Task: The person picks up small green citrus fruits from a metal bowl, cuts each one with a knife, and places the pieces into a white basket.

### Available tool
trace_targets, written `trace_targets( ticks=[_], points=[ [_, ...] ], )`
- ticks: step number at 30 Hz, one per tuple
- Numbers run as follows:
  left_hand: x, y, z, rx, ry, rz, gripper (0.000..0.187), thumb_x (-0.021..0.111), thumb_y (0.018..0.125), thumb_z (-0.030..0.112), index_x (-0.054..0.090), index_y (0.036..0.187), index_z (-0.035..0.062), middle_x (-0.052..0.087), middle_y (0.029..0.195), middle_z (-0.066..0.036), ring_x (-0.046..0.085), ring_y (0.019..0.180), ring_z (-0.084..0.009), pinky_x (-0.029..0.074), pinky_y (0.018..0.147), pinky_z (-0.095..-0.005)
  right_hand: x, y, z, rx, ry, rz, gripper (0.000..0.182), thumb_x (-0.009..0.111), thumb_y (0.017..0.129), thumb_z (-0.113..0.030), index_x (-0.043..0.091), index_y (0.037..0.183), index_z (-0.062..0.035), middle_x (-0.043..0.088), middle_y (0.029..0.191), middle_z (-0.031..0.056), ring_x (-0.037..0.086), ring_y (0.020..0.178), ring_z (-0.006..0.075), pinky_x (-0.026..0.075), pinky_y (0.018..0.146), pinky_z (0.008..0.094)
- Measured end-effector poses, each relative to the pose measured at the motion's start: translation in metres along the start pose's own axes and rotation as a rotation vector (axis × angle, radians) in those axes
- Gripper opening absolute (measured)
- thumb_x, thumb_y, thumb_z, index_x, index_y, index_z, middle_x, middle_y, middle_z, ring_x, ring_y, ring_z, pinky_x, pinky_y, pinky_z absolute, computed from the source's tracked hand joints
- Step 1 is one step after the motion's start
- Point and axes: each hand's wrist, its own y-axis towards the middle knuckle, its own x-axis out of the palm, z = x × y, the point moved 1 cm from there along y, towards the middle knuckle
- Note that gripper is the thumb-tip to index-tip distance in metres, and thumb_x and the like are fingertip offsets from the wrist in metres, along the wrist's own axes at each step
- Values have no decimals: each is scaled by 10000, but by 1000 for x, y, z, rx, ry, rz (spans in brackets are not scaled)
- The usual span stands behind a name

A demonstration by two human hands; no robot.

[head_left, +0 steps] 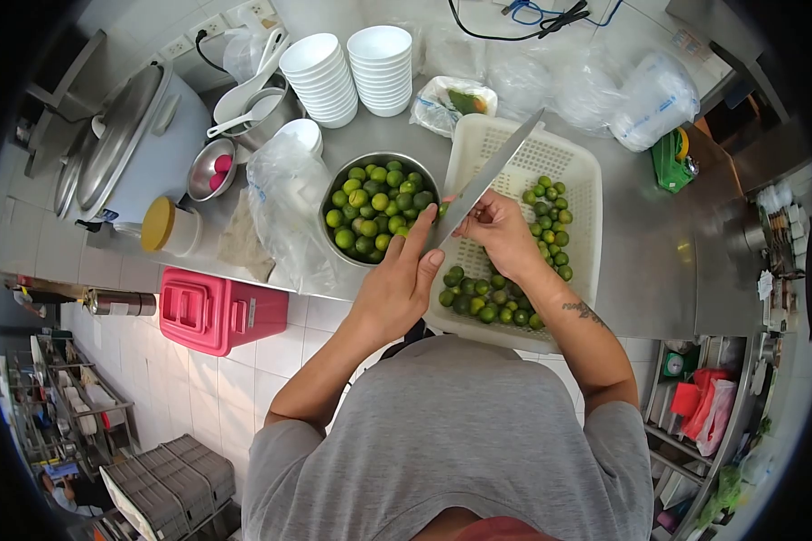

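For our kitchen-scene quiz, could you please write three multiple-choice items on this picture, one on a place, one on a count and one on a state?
1. Where do the limes to the left of the white basket lie?
A. in a metal bowl
B. in a pink box
C. on the floor

2. How many stacks of white bowls stand at the back of the counter?
A. one
B. two
C. four

3. What does the left hand hold?
A. a spoon
B. nothing
C. a long knife

Answers:
1 A, the limes fill the round metal bowl beside the basket.
2 B, two stacks stand side by side.
3 C, the fingers close on the handle of the knife, whose blade slants up over the basket, while the right hand works beside the blade.
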Motion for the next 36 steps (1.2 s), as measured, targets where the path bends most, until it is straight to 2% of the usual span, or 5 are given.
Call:
trace_targets(
  ticks=[15, 20, 25, 33, 36],
  points=[
    [-2, 12, -9, -7, -248, 88, 371, 417, 1039, 328, 376, 1258, 31, 582, 933, -164, 578, 857, -269, 461, 791, -361, 2, 6, -3, 182, 91, -238, 183, 667, 893, -92, 630, 1027, 27, 657, 903, 43, 618, 823, 130, 504, 777, 277],
    [-25, 5, -22, -179, -233, 206, 417, 404, 1040, 363, 413, 1262, 10, 626, 1076, -271, 622, 996, -367, 455, 887, -402, -37, -4, -3, 65, -818, -392, 190, 678, 828, -43, 639, 1013, -23, 652, 967, 78, 623, 866, 214, 511, 823, 338],
    [-40, 4, -58, -211, -201, 309, 504, 397, 1039, 405, 415, 1392, 47, 489, 791, -27, 440, 637, -85, 391, 572, -229, -52, -36, 53, -95, -1225, -642, 280, 713, 717, -10, 638, 986, -38, 644, 960, 136, 593, 947, 314, 492, 847, 395],
    [-23, -3, -28, -107, -205, 297, 543, 410, 1039, 394, 336, 1491, 105, 490, 797, -26, 423, 646, -88, 399, 595, -230, -47, -35, 34, 82, -805, -377, 275, 620, 838, -38, 634, 1112, -9, 624, 914, 115, 613, 958, 247, 499, 828, 359],
    [-16, -6, -19, -64, -223, 99, 569, 429, 1033, 362, 307, 1472, 23, 484, 1228, -224, 519, 1068, -288, 400, 924, -349, -42, -33, 25, 263, -318, -242, 268, 569, 934, -58, 619, 1191, -1, 632, 978, 65, 610, 937, 160, 499, 801, 301]
  ],
)
